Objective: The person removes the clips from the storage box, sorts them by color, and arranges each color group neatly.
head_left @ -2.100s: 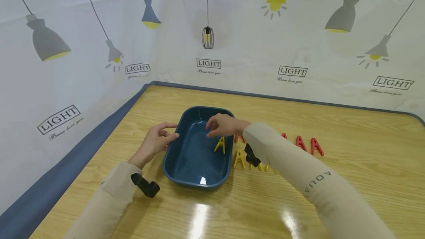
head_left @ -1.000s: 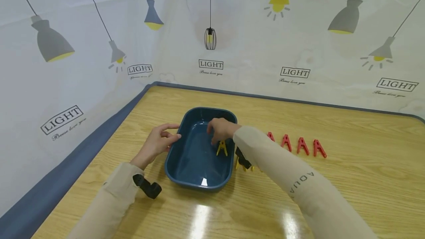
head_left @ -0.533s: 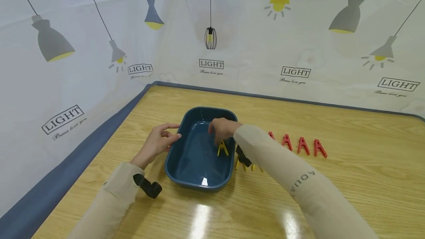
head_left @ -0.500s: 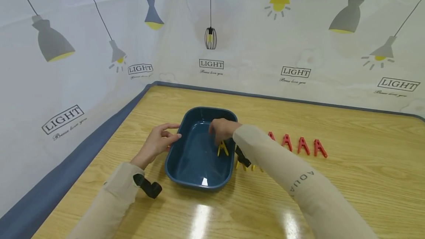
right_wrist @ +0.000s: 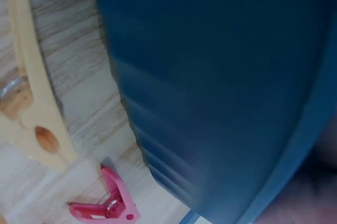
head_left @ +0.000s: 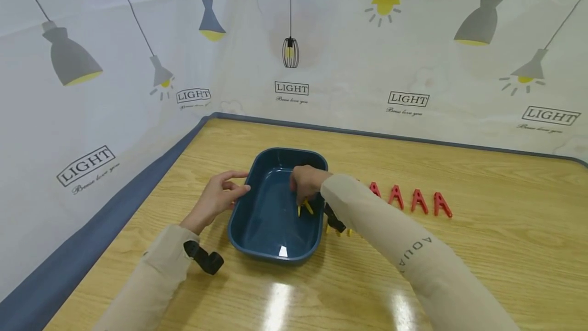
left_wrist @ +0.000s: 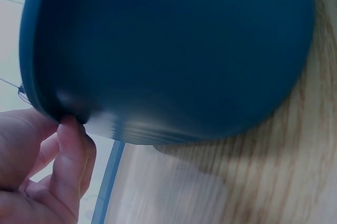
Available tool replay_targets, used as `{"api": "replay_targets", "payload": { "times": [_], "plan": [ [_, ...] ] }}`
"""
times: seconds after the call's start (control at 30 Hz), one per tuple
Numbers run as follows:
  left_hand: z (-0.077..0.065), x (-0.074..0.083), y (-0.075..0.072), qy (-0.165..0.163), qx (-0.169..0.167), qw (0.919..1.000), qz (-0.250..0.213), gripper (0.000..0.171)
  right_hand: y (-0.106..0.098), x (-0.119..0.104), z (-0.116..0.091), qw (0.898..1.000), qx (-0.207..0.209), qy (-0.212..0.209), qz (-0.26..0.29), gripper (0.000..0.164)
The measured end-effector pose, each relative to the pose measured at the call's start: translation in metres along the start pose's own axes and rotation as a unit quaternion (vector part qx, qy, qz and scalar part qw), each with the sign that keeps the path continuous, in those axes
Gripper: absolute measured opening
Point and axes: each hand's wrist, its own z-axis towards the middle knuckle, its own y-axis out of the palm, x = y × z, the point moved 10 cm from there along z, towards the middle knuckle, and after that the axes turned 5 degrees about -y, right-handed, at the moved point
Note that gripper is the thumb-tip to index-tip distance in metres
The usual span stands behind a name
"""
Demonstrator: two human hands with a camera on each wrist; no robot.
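Note:
A dark blue rectangular plastic bin (head_left: 271, 223) stands on the table. My left hand (head_left: 213, 198) pinches its left rim, thumb at the edge and fingers against the outer wall (left_wrist: 174, 61). My right hand (head_left: 309, 183) reaches down inside the bin by its right wall. Its fingertips grip the top of a yellow spring clip (head_left: 309, 207), whose two legs show below them. In the right wrist view the bin's wall (right_wrist: 200, 87) hides that clip and most of the hand.
Several red clips (head_left: 418, 202) form a row on the wooden table (head_left: 496, 249), right of the bin. Several yellow clips (head_left: 349, 232) lie nearer, partly behind the right forearm. The right wrist view shows a yellow clip (right_wrist: 39, 113) and a red clip (right_wrist: 113, 203) beside the bin.
My right hand has lowered onto the yellow clip in the bin, and the clip has shifted and tilted slightly under the fingertips. The left hand stays at the rim.

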Motion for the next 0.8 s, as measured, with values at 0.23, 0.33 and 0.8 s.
{"api": "replay_targets", "payload": {
  "times": [0.23, 0.33, 0.8],
  "plan": [
    [0.001, -0.001, 0.000, -0.005, 0.004, 1.0000, 0.006, 0.041, 0.000, -0.003, 0.005, 0.998, 0.035, -0.029, 0.036, 0.028],
    [0.001, -0.001, 0.000, -0.005, 0.005, 0.9999, 0.008, 0.041, 0.001, -0.004, 0.009, 0.996, 0.046, -0.040, 0.058, 0.028],
    [0.000, 0.000, 0.000, -0.003, 0.008, 0.9999, 0.011, 0.041, 0.008, -0.005, 0.006, 0.992, 0.043, -0.065, 0.103, 0.038]
  ]
}}
